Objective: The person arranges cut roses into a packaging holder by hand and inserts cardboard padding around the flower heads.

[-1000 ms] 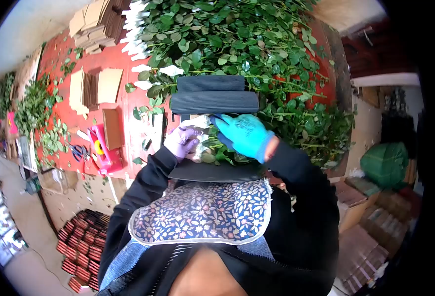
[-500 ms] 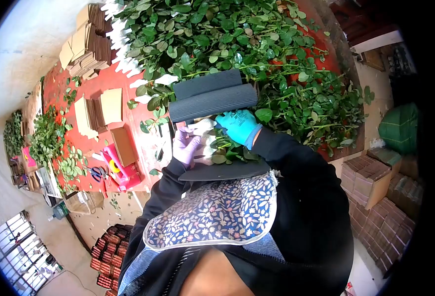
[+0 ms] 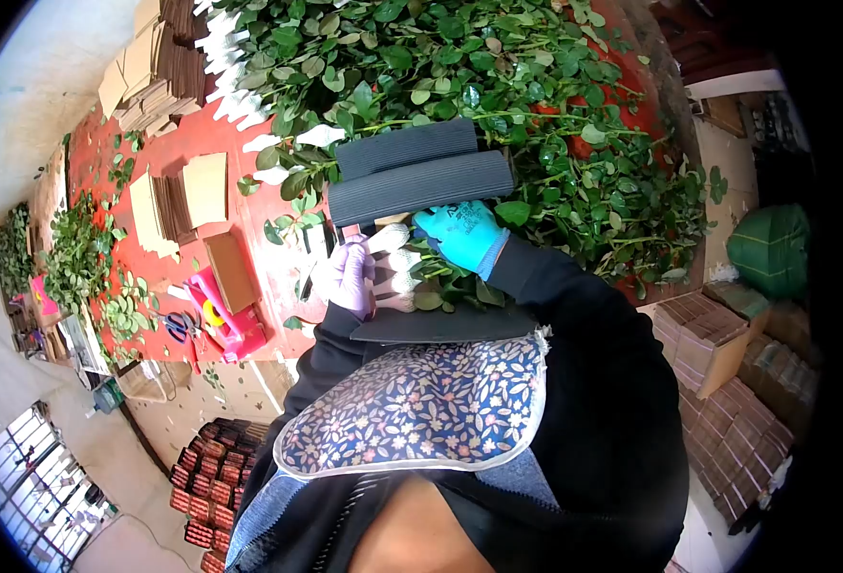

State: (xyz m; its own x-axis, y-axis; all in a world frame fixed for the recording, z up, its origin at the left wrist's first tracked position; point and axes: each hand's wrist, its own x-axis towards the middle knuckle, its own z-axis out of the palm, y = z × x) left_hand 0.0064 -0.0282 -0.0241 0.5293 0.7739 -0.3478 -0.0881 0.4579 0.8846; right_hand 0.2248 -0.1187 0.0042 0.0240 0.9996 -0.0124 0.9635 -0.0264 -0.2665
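Several cut stems that look like roses, their heads in white net sleeves (image 3: 399,260), lie between my hands, behind a black board (image 3: 440,326). My left hand (image 3: 349,273), in a lavender glove, is at the left side of the sleeved heads with its fingers drawn together; what they hold is hidden. My right hand (image 3: 461,235), in a teal glove, is closed around a rose stem just right of the top sleeved head. Its fingertips are partly hidden. Just beyond both hands lie two dark ribbed rolls (image 3: 421,186).
A large heap of leafy stems (image 3: 421,67) covers the far side of the red table (image 3: 266,215). On the left are cardboard sheets (image 3: 203,189), a pink tape dispenser (image 3: 235,325) and scissors (image 3: 179,327). Stacked cartons (image 3: 727,411) stand on the floor at right.
My left hand's fingers have drawn together; before, thumb and finger reached out to the top sleeved head. My right hand has shifted slightly up and left. The view has turned a little.
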